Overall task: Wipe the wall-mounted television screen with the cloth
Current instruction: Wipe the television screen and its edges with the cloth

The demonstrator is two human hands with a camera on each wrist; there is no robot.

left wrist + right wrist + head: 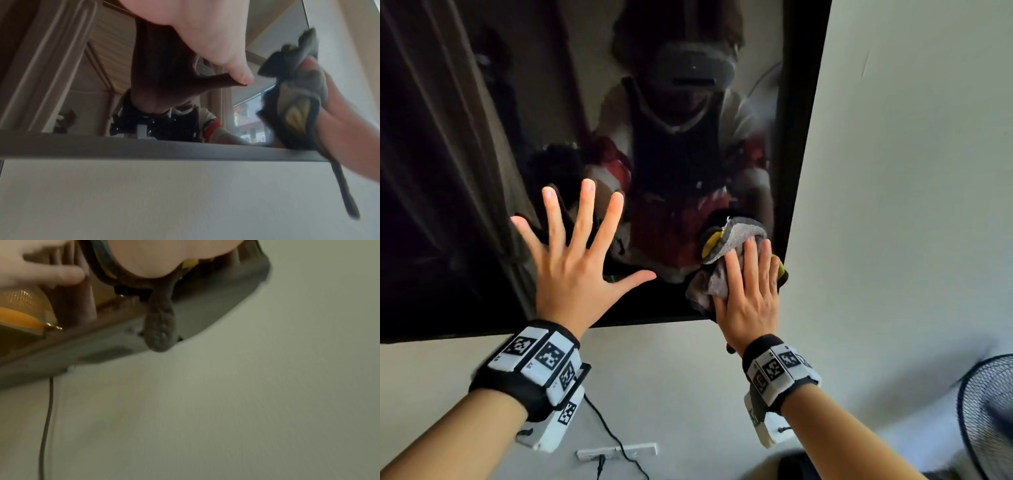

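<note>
Grey bunched terry cloth with yellow patches [726, 253], pressed flat against the dark glossy wall-mounted television screen [482, 137] at its lower right corner, touching the black frame on the right side. Held there under the right hand [751, 294], fingers [750, 260] straight and together, pushing the cloth on the glass; no pinch visible, 1 loose end hanging below the bottom edge in the right wrist view. Left hand [575, 270] just beside, to the left, 5 fingers spread wide, palm toward the screen, holding nothing. Most unwiped glass probably up and to the left of the cloth, so next stroke likely leftward or upward, away from the corner. Behind, plain pale wall [911, 171].
</note>
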